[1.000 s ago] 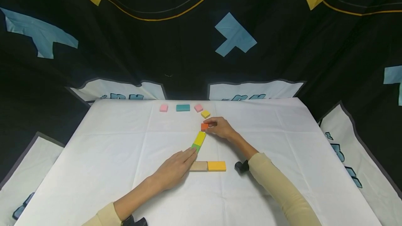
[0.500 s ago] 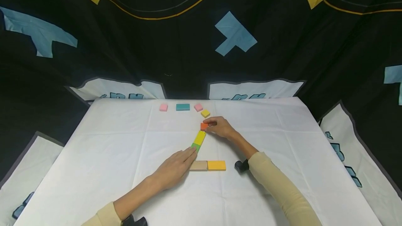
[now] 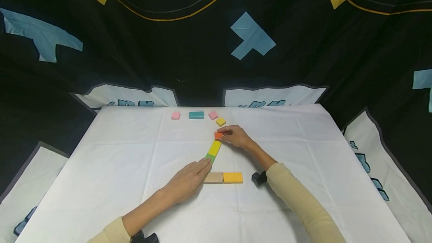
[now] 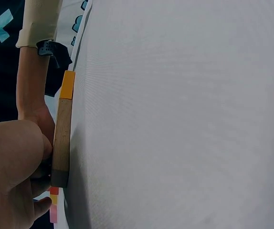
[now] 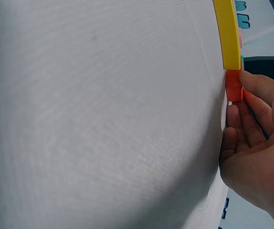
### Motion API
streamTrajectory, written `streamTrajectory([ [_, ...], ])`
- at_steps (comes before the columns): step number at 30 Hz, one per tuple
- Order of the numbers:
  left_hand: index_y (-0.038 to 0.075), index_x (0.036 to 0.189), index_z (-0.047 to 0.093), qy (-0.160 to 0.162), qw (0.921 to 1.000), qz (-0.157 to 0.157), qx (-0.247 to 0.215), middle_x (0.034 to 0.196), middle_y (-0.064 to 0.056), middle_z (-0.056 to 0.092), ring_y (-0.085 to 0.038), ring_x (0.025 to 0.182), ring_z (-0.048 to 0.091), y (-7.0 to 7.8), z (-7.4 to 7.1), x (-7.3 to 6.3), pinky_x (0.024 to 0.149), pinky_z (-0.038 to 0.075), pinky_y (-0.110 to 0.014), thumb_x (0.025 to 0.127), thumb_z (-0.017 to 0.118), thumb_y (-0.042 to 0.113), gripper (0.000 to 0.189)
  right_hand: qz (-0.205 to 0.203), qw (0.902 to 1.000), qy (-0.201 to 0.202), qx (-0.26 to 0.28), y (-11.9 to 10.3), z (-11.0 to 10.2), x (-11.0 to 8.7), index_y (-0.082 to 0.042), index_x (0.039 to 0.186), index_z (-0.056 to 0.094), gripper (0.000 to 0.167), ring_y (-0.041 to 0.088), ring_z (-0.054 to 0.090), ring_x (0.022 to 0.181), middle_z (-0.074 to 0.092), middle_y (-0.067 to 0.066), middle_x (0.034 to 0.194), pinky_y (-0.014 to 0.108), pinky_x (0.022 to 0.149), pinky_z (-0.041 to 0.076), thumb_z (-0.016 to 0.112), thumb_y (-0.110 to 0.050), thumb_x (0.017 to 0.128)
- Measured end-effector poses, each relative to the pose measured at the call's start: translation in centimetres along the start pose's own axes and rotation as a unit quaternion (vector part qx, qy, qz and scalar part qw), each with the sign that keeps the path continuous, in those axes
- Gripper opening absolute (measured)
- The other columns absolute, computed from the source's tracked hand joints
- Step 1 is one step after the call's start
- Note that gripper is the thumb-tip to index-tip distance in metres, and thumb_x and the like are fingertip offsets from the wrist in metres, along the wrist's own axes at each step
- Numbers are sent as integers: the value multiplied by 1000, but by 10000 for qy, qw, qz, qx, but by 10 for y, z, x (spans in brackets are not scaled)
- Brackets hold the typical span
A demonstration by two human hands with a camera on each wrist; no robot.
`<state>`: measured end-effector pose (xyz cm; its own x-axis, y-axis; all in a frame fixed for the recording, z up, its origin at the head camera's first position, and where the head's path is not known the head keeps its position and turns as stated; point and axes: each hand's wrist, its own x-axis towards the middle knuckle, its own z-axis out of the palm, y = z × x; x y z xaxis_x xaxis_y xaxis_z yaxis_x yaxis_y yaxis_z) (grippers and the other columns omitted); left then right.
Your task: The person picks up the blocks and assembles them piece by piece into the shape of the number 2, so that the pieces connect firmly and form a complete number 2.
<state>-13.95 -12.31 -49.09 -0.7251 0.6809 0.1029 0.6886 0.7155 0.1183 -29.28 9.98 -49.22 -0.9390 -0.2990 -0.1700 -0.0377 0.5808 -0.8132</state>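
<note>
Pinching a small, orange-red block point(image 3: 218, 136)

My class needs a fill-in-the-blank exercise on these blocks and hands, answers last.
The orange-red block is pinched by the person's ____ hand.
The teal block lies between two small blocks coloured ____.
The longer yellow block lies between the orange-red block and another block coloured ____.
Missing words: right; pink; green.
</note>
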Motion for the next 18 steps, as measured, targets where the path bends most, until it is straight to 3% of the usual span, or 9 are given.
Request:
streamTrajectory([
  [18, 0, 148, 44, -44, 10000, -40, -44, 155, -14, 40, -27, 142, 37, 1, -1, 0, 112, 37, -44, 105, 51, 17, 47, -8, 10000, -1, 3, 1, 1, 1, -19, 122, 74, 30, 23, 55, 113, 64, 2, 128, 35, 101, 49, 71, -13, 93],
])
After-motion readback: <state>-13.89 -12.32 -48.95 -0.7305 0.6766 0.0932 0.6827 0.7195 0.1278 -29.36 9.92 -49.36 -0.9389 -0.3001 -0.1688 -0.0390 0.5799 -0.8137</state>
